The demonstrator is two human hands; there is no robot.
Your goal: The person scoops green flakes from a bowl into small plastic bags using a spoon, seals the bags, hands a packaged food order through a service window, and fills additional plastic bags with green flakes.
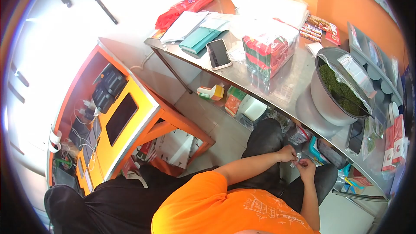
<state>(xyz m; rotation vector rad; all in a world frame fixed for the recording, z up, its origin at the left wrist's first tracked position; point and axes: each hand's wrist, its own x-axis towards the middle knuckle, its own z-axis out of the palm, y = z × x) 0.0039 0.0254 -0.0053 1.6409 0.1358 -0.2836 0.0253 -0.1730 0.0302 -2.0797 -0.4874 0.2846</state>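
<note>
Above my lap, my left hand (286,153) and my right hand (307,168) are close together. The fingers of both are pinched around something small and pale (296,161), perhaps clear plastic; its shape is too small to make out. My dark trousers (265,141) are below and beyond the hands. Ahead of them runs the edge of a metal table (281,93). On it, a large grey pot (323,89) holds green shredded material (340,93), with clear plastic and a small white packet lying across its top.
The table also bears a phone (219,54), teal folder (200,39), plastic-wrapped red-green boxes (268,54), a dark phone (355,136) and a grey tray (368,58). Left is a yellow-orange desk (141,99) with a tablet (121,119). Black clothing (117,206), apparently another person's, lies beside me.
</note>
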